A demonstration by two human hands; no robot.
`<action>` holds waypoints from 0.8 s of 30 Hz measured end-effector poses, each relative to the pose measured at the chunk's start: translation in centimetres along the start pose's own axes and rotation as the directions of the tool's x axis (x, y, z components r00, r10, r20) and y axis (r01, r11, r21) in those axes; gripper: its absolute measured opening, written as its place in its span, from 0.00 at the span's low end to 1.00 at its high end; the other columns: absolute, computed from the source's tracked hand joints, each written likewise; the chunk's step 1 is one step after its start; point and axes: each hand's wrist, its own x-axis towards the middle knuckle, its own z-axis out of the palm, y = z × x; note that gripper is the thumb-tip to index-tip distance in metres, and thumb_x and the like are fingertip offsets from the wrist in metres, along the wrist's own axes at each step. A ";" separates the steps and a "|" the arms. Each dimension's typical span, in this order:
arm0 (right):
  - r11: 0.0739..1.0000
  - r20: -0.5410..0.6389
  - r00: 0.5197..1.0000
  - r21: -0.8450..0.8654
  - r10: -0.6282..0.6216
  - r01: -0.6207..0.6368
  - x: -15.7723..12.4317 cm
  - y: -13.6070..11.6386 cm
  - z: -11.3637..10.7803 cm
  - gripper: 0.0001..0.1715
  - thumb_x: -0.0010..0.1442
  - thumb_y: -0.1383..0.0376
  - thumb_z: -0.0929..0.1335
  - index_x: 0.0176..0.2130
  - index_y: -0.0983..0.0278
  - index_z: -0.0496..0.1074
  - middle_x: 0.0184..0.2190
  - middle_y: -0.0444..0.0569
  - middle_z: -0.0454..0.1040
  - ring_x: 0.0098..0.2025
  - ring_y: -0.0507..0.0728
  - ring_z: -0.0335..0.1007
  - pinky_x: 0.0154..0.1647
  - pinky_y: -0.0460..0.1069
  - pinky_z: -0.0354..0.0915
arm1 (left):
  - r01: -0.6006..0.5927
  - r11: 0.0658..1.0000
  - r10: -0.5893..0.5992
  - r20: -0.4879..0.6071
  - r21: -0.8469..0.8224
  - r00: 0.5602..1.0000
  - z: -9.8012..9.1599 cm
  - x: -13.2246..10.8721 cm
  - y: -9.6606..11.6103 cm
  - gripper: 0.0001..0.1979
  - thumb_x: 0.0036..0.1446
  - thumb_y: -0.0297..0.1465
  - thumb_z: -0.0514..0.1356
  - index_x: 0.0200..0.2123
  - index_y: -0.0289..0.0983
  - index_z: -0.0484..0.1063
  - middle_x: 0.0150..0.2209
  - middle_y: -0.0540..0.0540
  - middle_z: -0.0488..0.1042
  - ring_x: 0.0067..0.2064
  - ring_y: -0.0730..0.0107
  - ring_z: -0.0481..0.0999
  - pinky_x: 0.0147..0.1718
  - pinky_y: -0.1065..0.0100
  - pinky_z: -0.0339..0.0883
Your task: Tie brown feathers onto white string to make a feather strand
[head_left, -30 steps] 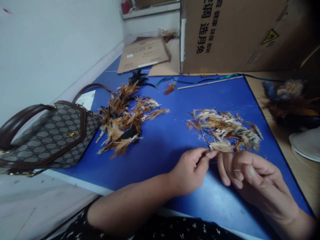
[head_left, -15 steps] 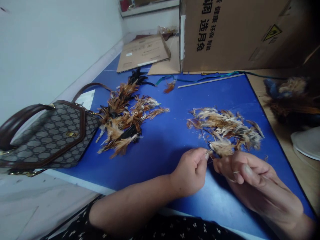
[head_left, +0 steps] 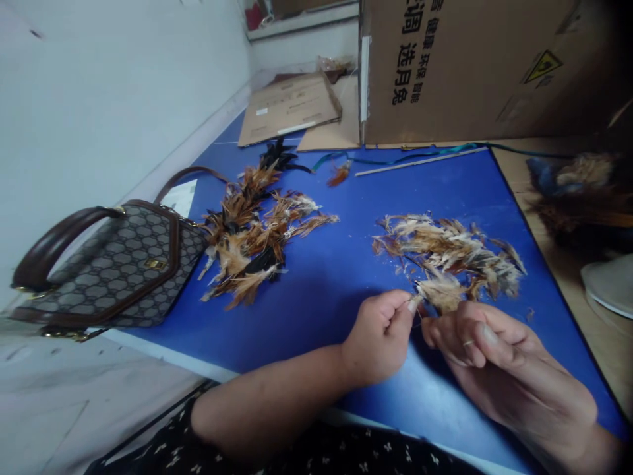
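Brown-trimmed handbag sits closed, left fingers pinching feathers, right fingers curled, gripping thread

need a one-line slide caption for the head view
Left hand and right hand pinching close together beside feathers on a blue tabletop, a handbag farther left.

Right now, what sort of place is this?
It's probably a little craft corner, though I can't tell if it's in a home or a workshop. Feathers lie in piles on a blue tabletop, and a big cardboard box stands behind.
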 end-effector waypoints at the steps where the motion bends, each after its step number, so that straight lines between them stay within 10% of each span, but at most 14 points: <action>1: 1.000 -0.014 1.000 -0.010 -0.021 0.021 0.0 0.2 0.1 0.22 0.73 0.52 0.68 0.29 0.58 0.66 0.24 0.46 0.59 0.29 0.60 0.59 0.35 0.56 0.64 | 0.006 1.000 -0.006 0.002 -0.002 1.000 0.0 0.1 -0.2 0.21 0.74 0.47 0.57 0.32 0.40 0.66 0.23 0.55 0.57 0.26 0.73 0.59 0.27 0.68 0.57; 11: 0.940 -0.185 0.974 -0.337 -0.127 0.058 0.7 0.5 -1.2 0.17 0.79 0.59 0.67 0.35 0.59 0.70 0.26 0.42 0.61 0.28 0.54 0.55 0.27 0.50 0.58 | 0.027 0.998 -0.029 -0.032 -0.059 0.999 -1.9 1.5 -0.3 0.19 0.75 0.48 0.56 0.41 0.38 0.73 0.24 0.56 0.59 0.24 0.75 0.58 0.25 0.71 0.57; 20: 0.340 0.165 0.945 -0.904 -0.282 0.259 2.0 1.6 -2.7 0.08 0.76 0.64 0.69 0.52 0.60 0.76 0.46 0.55 0.83 0.45 0.63 0.81 0.47 0.57 0.76 | -0.067 0.992 0.071 -0.033 0.110 0.997 -1.6 1.4 -0.3 0.18 0.76 0.42 0.55 0.37 0.38 0.74 0.24 0.53 0.65 0.29 0.71 0.66 0.32 0.68 0.65; 24: 0.268 0.240 0.953 -0.921 -0.185 0.284 1.9 1.4 -3.0 0.07 0.77 0.65 0.67 0.46 0.60 0.76 0.36 0.49 0.81 0.34 0.57 0.78 0.38 0.52 0.73 | -0.061 0.986 0.081 -0.124 0.154 0.989 -2.2 1.6 0.1 0.18 0.75 0.41 0.57 0.34 0.38 0.72 0.24 0.53 0.65 0.27 0.72 0.65 0.31 0.69 0.63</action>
